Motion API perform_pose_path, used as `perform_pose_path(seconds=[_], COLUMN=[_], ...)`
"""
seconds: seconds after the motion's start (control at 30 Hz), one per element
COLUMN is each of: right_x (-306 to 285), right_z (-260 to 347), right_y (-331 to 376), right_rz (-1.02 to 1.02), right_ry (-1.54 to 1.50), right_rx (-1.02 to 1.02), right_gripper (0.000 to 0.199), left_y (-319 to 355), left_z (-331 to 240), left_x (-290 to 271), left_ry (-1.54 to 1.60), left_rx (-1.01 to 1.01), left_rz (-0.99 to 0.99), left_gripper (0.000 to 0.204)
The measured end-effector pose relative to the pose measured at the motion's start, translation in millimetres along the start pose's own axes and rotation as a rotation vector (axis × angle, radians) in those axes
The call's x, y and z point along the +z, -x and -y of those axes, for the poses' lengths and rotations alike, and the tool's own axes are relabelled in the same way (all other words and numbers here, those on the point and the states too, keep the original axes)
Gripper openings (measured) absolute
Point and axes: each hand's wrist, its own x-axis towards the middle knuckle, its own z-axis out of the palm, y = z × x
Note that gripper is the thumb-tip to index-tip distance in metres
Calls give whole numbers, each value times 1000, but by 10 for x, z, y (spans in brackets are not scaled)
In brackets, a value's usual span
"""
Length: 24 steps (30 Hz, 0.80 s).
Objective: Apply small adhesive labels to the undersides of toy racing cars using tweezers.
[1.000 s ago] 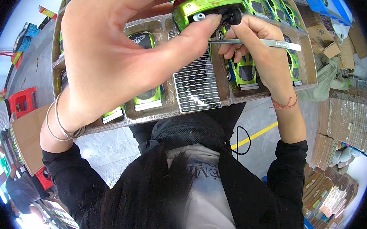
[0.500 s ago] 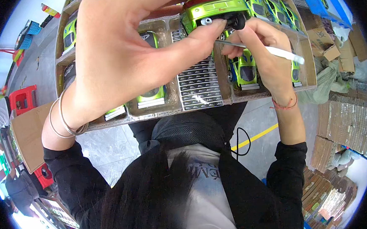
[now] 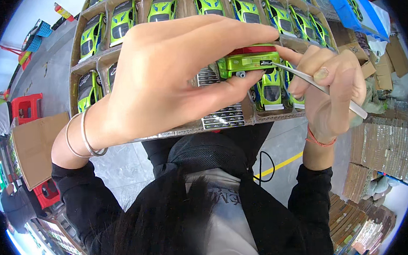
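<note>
My left hand grips a bright green toy car between thumb and fingers, its rear end with a red strip turned toward me. In my right hand is a pair of metal tweezers, pinched and slanting up to the left. Their tip touches or nearly touches a small black label on the car's rear. Whether the label is stuck down, I cannot tell. Below the car lies a sheet of small black labels, partly covered by my left hand.
A cardboard tray with plastic compartments holds several green toy cars before me. A blue bin stands at the far right, above stacked flattened cardboard. Red stools and an open carton are on the left.
The toy car has come lower and levelled, its rear now plain to see. My right hand has shifted right and down, and the tweezers now meet the rear with a black label there.
</note>
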Motion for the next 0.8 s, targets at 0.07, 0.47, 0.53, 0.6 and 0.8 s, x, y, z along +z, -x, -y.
perform_pose_path(seconds=[0.07,0.47,0.53,0.6,0.8], right_x=[9,57,67,64,54], right_z=[15,41,43,46,30], right_y=[-2,-10,-15,-24,-44], right_rz=[-6,-33,-47,-45,-44], right_ry=[15,85,90,96,103], right_rx=[1,9,20,24,24], right_gripper=[29,29,30,30,30], left_y=[-1,3,-1,-5,-19], left_z=[-11,-29,-27,-24,-9], left_x=[10,6,3,1,0], left_ry=[-3,-4,-10,-3,-15], left_rx=[2,-4,-1,-13,-1], left_rz=[-8,3,4,11,14], left_gripper=[46,45,45,45,46])
